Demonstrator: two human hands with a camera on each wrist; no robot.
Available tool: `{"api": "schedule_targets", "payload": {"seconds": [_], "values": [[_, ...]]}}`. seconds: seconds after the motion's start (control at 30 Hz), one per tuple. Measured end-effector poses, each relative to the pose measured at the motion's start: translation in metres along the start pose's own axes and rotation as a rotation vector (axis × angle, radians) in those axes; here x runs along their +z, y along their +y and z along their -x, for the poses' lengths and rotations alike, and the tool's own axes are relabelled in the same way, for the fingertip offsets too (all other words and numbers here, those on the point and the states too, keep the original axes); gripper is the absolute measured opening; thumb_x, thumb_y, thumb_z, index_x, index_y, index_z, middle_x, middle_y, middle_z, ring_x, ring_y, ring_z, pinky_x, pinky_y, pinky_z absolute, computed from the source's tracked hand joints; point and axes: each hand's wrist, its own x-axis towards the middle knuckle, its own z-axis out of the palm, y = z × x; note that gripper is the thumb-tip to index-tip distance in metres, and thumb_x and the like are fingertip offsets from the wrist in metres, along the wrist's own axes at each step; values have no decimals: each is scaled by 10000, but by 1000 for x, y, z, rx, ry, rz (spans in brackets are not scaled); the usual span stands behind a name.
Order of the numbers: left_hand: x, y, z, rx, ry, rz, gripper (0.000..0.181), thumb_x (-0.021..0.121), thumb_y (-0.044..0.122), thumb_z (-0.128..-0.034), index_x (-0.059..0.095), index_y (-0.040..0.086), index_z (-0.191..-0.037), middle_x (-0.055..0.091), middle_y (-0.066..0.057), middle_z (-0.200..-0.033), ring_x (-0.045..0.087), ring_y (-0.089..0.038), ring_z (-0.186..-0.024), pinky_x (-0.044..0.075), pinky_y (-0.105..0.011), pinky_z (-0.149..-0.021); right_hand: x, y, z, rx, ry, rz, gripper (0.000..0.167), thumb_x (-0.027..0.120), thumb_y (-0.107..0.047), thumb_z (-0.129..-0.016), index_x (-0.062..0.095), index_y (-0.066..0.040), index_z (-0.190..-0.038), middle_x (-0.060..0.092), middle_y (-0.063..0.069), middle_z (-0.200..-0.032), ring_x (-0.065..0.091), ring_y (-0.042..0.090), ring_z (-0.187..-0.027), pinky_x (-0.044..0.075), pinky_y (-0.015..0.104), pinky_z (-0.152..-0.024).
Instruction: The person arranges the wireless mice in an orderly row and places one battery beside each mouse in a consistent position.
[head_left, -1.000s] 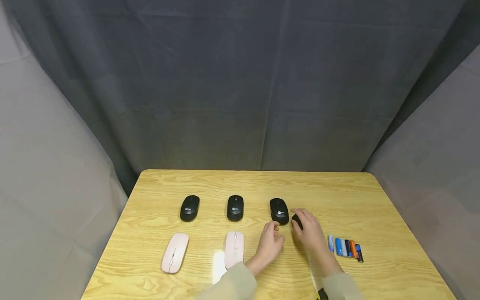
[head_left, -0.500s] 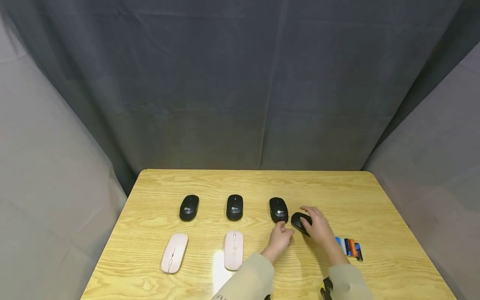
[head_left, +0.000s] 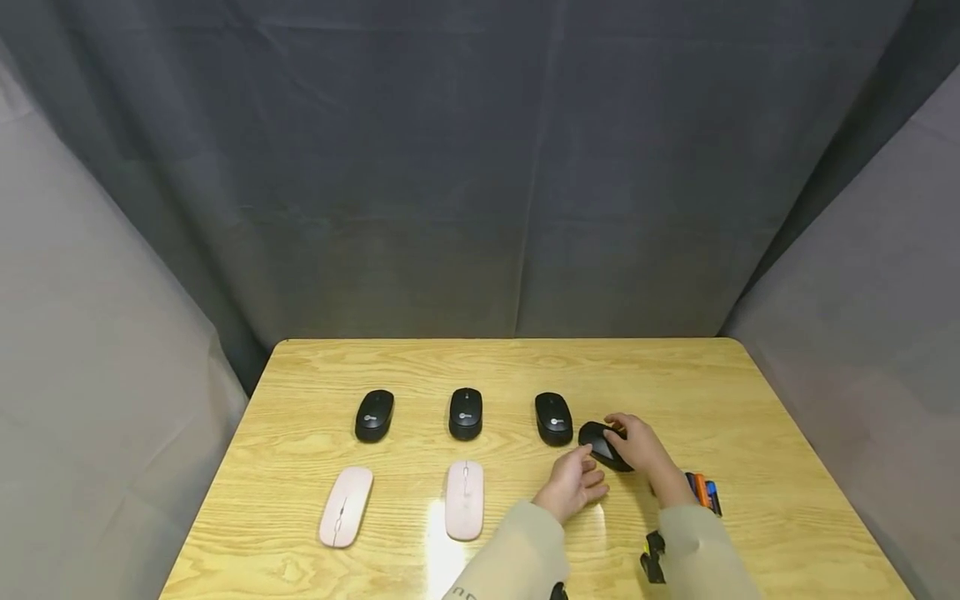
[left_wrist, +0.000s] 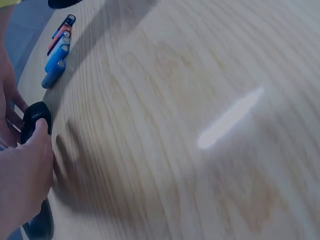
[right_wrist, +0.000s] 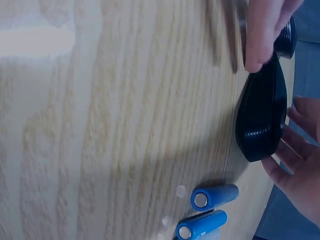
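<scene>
- One held mouse (right_wrist: 260, 117), black: met by both hands and taken as landmark; whether it is lifted or rested on the tabletop (head_left: 420, 364) cannot be told.
- One right hand (head_left: 636, 443): placed at the right end of the held mouse, which is gripped narrowly between thumb and fingers.
- One left hand (head_left: 572, 483): placed at the near left of the held mouse; nothing is gripped, the fingers are loosely spread, and one digit is laid at the mouse's edge. Its pressure cannot be told.
- Three other black mice, ranged to the left of the held mouse: near mouse (head_left: 553, 419), just beside it; middle mouse (head_left: 466, 414), well apart; end mouse (head_left: 374, 415), farthest off.
- Two pink mice (head_left: 464, 500), to the left of the held mouse and closer to the person.
- Several batteries (head_left: 701, 490), to the right of the held mouse and closer to the person; laid side by side, partly hidden by the right arm.
- Three hazards, as judged: the held mouse could be dropped or spun if its smooth shell were pinched only at one end; the near mouse could be nudged askew, so little room being left between them; the batteries, being round, could be rolled out of line if brushed by the right sleeve (head_left: 701, 546).
</scene>
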Motion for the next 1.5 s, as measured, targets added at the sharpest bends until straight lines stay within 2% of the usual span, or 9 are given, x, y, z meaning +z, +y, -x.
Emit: {"api": "schedule_targets", "payload": {"seconds": [0.13, 0.37, 0.77, 0.9, 1.03, 1.23, 1.37, 1.5], "values": [[4, -1, 0, -23, -10, 79, 645, 472, 231, -934, 164, -100, -1394, 230, -393, -1348, 310, -516, -1222, 390, -553, -924, -3, -1, -2, -3, -24, 6, 290, 541, -73, -892, 548, 96, -1127, 588, 260, -1018, 549, 416, -956, 445, 517, -800], [5, -3, 0, -38, -14, 148, 649, 454, 221, -938, 129, -105, -1397, 213, -373, -1373, 279, -512, -1242, 368, -552, -948, -2, -1, -4, 26, -50, 3, 288, 528, -70, -891, 557, 101, -1121, 586, 277, -1040, 542, 424, -968, 439, 517, -813], [3, -4, 2, -70, -19, 194, 659, 456, 233, -937, 131, -112, -1395, 196, -348, -1397, 226, -503, -1270, 337, -578, -961, -2, -7, -1, 66, -58, -16, 281, 508, -62, -901, 549, 100, -1127, 581, 281, -1043, 534, 432, -985, 432, 518, -822], [1, -5, 4, -76, 0, 187, 648, 464, 225, -932, 157, -122, -1385, 218, -355, -1384, 221, -498, -1274, 312, -583, -978, -2, -11, 2, 90, -66, -25, 284, 499, -56, -903, 541, 109, -1131, 569, 296, -1066, 519, 449, -1009, 427, 526, -834], [1, -5, 5, -56, 14, 152, 628, 473, 203, -922, 185, -123, -1374, 236, -375, -1364, 240, -505, -1264, 297, -578, -991, -1, -16, 8, 115, -52, -32, 288, 501, -55, -900, 534, 113, -1132, 568, 299, -1063, 517, 454, -1012, 425, 530, -836], [1, -6, 6, -9, 108, 93, 558, 489, 137, -905, 269, -126, -1345, 355, -374, -1270, 377, -478, -1196, 354, -515, -980, 3, -24, 17, 135, -13, -58, 297, 516, -52, -880, 534, 122, -1120, 582, 305, -1021, 541, 453, -964, 452, 518, -789], [1, -7, 10, 33, 194, 49, 443, 509, 76, -869, 407, -159, -1230, 467, -324, -1149, 456, -467, -1125, 413, -498, -926, 7, -29, 22, 153, 16, -88, 285, 531, -53, -872, 542, 120, -1099, 595, 281, -976, 568, 404, -901, 474, 469, -730], [1, -8, 14, 80, 289, -6, 358, 525, 33, -833, 515, -110, -1161, 551, -184, -909, 560, -318, -883, 476, -435, -812, 11, -36, 29, 170, 42, -127, 289, 555, -57, -861, 549, 126, -1084, 608, 248, -930, 584, 359, -854, 488, 429, -686]]}}
